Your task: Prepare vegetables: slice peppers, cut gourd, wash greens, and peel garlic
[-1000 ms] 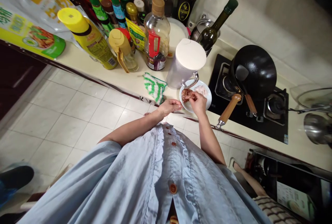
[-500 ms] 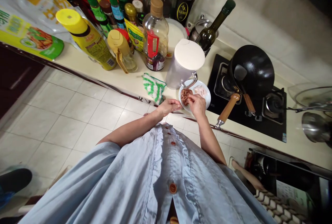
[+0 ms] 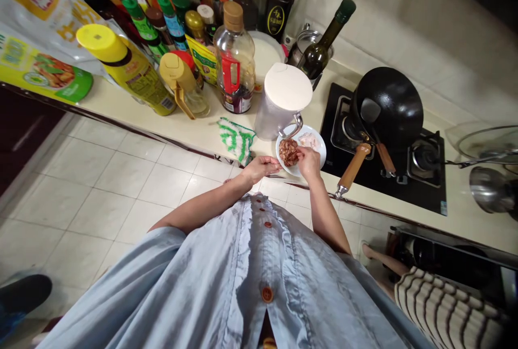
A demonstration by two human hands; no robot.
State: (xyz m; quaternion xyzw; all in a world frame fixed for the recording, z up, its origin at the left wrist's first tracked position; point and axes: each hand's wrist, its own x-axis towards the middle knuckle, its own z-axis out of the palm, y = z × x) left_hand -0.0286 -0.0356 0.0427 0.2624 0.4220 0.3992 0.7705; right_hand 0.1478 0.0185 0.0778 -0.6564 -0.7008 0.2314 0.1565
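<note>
On the counter's front edge a white plate (image 3: 320, 161) carries brown-red marinated meat pieces (image 3: 288, 152) on its left and pale pinkish-white pieces (image 3: 309, 140) at the back right. My right hand (image 3: 309, 164) is over the plate with fingertips pinched together beside the brown meat; what lies between them is hidden. At the plate's left side my left hand (image 3: 260, 169) has its fingers stretched out, their tips close to the rim; it holds nothing that I can see. A lidded pitcher (image 3: 275, 109) stands directly behind the plate, its handle over the rim.
A green-and-white cloth (image 3: 237, 140) hangs over the counter edge at left. Bottles, an oil jug (image 3: 234, 68) and seasonings crowd behind. To the right, a black wok (image 3: 390, 103) with a spatula (image 3: 370, 110) sits on the gas stove (image 3: 421, 192). Someone in striped clothing (image 3: 441, 306) is at lower right.
My right hand's fingertips have shifted slightly right, off the middle of the brown meat, uncovering more of it. My left hand stays by the rim. More striped clothing shows at lower right.
</note>
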